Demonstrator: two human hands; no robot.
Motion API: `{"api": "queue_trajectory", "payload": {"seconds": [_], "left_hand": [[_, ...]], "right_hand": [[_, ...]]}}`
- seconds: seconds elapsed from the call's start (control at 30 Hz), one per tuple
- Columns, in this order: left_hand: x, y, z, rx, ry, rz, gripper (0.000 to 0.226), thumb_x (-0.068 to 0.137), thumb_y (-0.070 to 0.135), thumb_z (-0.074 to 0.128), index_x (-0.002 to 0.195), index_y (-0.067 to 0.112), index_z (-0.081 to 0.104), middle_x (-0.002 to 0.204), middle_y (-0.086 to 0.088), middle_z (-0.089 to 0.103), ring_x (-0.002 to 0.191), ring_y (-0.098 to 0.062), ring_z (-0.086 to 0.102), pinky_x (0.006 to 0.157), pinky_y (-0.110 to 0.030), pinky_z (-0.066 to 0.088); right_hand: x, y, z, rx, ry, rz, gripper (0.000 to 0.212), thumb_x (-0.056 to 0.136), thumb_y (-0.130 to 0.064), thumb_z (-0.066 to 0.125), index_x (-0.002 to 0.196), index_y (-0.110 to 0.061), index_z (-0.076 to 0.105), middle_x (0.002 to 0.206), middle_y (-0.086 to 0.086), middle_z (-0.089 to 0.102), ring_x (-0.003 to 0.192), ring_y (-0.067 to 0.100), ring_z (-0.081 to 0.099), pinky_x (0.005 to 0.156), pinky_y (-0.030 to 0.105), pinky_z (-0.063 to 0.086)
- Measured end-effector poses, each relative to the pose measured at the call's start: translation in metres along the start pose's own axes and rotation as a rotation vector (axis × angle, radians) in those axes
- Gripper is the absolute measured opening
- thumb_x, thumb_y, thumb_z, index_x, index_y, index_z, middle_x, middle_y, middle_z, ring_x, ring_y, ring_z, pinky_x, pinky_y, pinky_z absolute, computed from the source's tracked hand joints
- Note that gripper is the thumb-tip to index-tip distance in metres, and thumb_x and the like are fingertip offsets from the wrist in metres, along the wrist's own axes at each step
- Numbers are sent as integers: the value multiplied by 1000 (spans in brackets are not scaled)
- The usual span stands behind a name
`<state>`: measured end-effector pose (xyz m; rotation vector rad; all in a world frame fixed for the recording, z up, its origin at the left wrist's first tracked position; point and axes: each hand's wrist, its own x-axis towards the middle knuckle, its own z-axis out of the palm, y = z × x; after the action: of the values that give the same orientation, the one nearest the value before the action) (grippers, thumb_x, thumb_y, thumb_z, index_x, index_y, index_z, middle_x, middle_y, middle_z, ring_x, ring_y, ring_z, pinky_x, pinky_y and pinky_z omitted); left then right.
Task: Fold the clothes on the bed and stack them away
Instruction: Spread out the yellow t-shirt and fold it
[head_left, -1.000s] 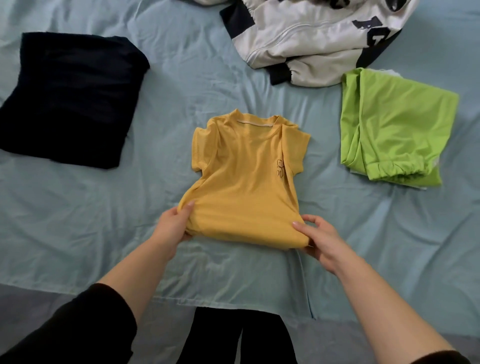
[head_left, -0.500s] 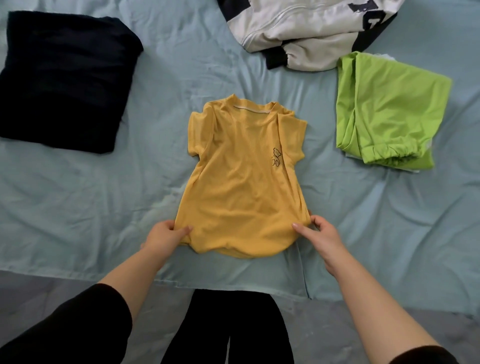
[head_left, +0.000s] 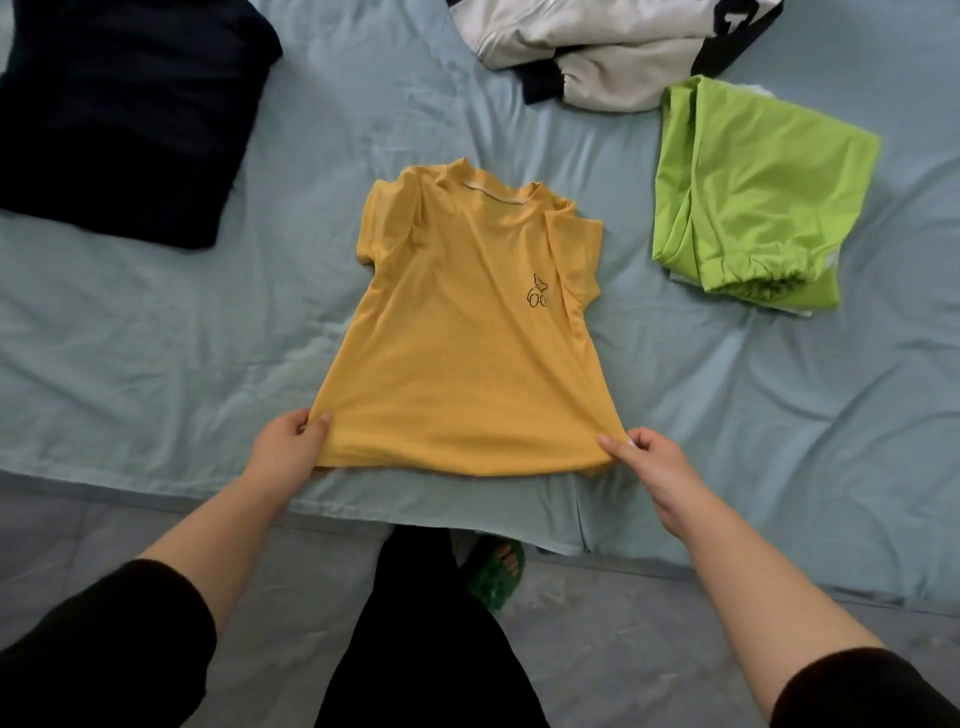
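Note:
A small yellow T-shirt (head_left: 467, 332) with a little black drawing on its chest lies spread out in the middle of the pale blue bed sheet (head_left: 156, 338), collar away from me. My left hand (head_left: 288, 441) pinches the left corner of its hem. My right hand (head_left: 649, 462) pinches the right corner. The hem is pulled taut between them, near the bed's front edge. Its right sleeve is folded in over the body.
A folded dark navy garment (head_left: 119, 109) lies at the far left. Folded lime green trousers (head_left: 753, 192) sit to the right. A crumpled white and black jacket (head_left: 597, 47) lies at the top. My dark trousers and a green slipper (head_left: 493, 571) show on the grey floor.
The shirt's lower half has been pulled toward me and stretched out flat. Both hands moved nearer the bed's edge and wider apart with the hem.

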<state>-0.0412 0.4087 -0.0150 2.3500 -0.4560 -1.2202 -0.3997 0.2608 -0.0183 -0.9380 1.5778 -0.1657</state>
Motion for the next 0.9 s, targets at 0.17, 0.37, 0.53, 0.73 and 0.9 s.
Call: {"api": "queue_trajectory", "payload": {"seconds": [0.17, 0.37, 0.53, 0.73, 0.9], "left_hand": [[-12, -18, 14, -94, -49, -94, 20, 100, 22, 48, 91, 7, 57, 67, -10, 45, 47, -19, 43, 38, -21, 47], [-11, -50, 33, -132, 18, -161, 18, 96, 23, 58, 91, 6, 61, 83, -9, 58, 75, -21, 55, 67, -30, 52], [-19, -56, 31, -307, 56, -209, 10, 95, 14, 58, 90, 5, 60, 78, -8, 57, 66, -17, 56, 43, -12, 49], [-26, -71, 29, -143, 9, -225, 12, 91, 13, 65, 80, 10, 61, 84, -11, 58, 67, -20, 52, 58, -24, 49], [-19, -53, 26, -75, 36, -184, 24, 85, 20, 72, 101, 5, 63, 95, -11, 66, 90, -28, 62, 81, -37, 47]], "right_hand": [[-4, 22, -8, 166, 158, 156, 20, 85, -18, 71, 99, -15, 56, 85, 7, 65, 67, 16, 60, 55, 25, 50], [-4, 60, 9, 138, 30, 244, 14, 85, -23, 71, 93, -13, 66, 82, 0, 69, 73, 13, 61, 60, 24, 43], [-7, 79, 8, 131, 124, 217, 9, 87, -15, 68, 86, -10, 61, 79, 5, 66, 59, 13, 66, 54, 22, 53], [-14, 89, -12, -118, 120, 224, 12, 87, -19, 69, 85, -11, 60, 84, 10, 61, 69, 19, 55, 58, 27, 46], [-7, 66, 0, -252, 151, 101, 25, 82, -20, 74, 98, -8, 59, 82, 9, 61, 74, 22, 59, 72, 33, 48]]}}
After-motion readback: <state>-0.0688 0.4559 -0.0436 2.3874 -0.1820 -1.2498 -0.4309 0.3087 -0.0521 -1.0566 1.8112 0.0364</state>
